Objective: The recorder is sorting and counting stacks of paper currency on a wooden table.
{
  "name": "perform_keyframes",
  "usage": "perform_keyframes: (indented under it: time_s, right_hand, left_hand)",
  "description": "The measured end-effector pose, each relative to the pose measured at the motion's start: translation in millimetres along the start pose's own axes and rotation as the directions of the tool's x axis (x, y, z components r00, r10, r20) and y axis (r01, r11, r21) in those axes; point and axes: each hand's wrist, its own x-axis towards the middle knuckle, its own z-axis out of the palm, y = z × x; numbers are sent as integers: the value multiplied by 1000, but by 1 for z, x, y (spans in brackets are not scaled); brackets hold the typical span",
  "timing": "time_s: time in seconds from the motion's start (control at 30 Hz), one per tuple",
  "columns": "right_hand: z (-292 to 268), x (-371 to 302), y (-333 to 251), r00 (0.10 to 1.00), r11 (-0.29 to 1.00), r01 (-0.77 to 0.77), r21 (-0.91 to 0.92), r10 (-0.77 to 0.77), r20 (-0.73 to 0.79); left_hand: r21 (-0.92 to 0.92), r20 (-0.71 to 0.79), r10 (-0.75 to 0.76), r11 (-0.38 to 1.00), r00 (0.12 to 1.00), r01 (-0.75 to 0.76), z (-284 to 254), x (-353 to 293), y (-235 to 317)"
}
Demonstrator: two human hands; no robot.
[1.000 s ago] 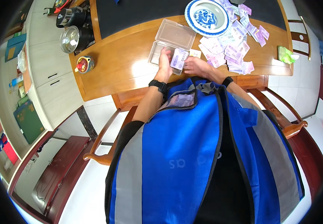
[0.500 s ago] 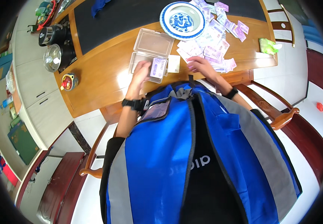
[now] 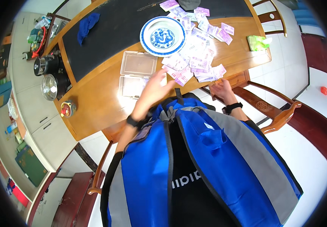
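One wooden bench [image 3: 95, 103], dark panel toward 12 o'clock. Loose banknotes [image 3: 198, 62] overlap on it; long axes point every which way, no shared direction. Blue-and-white bowl [image 3: 162, 37] at the heap's 10 o'clock; clear box [image 3: 138, 63] at its 9, lid swung back.

Key relation: heap lies at 2 o'clock from the left hand's fingers, 11 from the right's. Left looks nearer, at the heap's left fringe; contact can't be told.

Left hand [image 3: 156, 89]: forearm up from 7 o'clock, aimed at 1, partly covering the box base. Fingers blurred, loosely outstretched, nothing visibly held.

Right hand [image 3: 223, 90]: by the bench's near edge, aimed at 11. Fingers curled; can't tell whether they hold anything.
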Motion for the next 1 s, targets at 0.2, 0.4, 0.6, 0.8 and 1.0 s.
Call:
perform_keyframes:
  time_s: [0.2,0.4,0.6,0.8,1.0]
  right_hand:
    - [40,-11,23,993,959,61,277,-86,78]
    - [43,14,18,966,888,171,427,-236,103]
    - [40,16,11,982,923,45,382,-112,155]
    - [40,11,5,987,938,24,346,-78,144]
    - [41,4,5,985,956,29,291,-77,154]
  left_hand:
    - [537,244,61,822,968,-188,100,80,32]
    - [795,253,78,551,964,-254,164,86,15]
    - [821,204,155,511,967,-255,181,92,14]
    - [823,151,151,528,977,-208,180,102,14]
    - [853,185,93,479,978,-207,183,101,15]
